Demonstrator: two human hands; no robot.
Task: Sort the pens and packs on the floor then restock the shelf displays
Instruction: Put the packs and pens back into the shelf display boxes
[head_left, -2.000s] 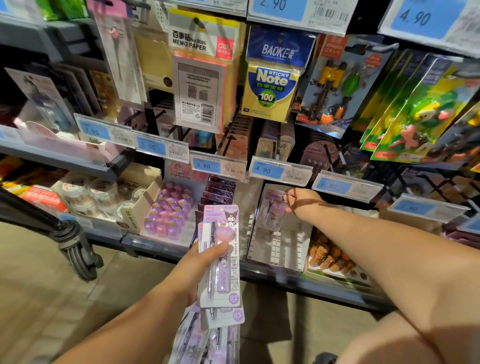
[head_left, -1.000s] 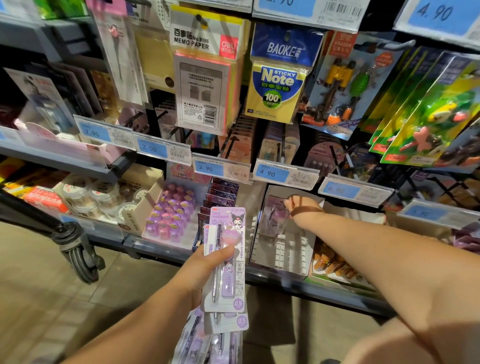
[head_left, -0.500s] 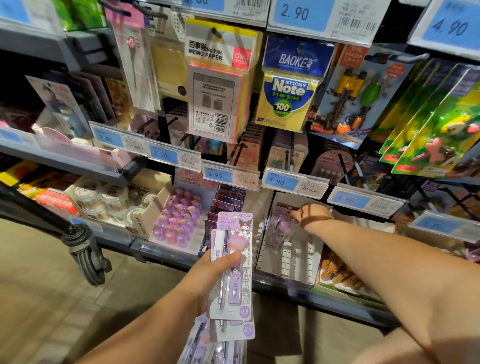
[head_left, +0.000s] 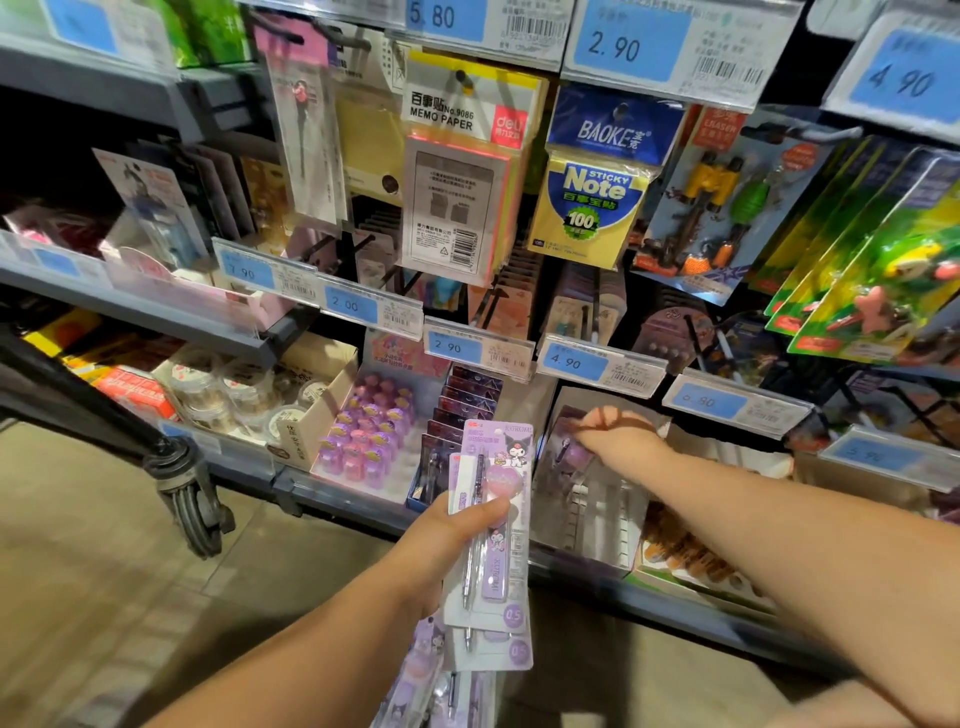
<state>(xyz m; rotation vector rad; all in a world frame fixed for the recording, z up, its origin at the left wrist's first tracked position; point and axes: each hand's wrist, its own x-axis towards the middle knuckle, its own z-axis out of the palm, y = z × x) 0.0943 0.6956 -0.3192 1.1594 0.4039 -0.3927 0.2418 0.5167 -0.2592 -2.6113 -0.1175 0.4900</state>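
While facing the lower shelf (head_left: 337, 493), holds a stack of pen packs (head_left: 511, 452) in the left grip (head_left: 447, 530), with the thumb across the front card and the fingers curled behind. Has the stack upright, low and just in front of the shelf edge, with more purple packs fanned out below the grip. Reaches with the right grip (head_left: 613, 439) into the clear box (head_left: 592, 525) on the same shelf, under the 4.90 price tag (head_left: 597, 364). Touches there the top of one purple pack (head_left: 569, 454) that stands inside the box. Cannot tell if the right grip is closed on this pack or only rests on it, as the fingers are turned away and blurred. Wears a dark band around the right wrist. To the left of the clear box: a row of dark packs (head_left: 470, 397), then a tray of small purple bottles (head_left: 363, 431). Higher up, on hooks: memo paper (head_left: 457, 182) and yellow sticky notes (head_left: 587, 208). At the left, on the floor (head_left: 93, 597): a black cart wheel (head_left: 195, 501).
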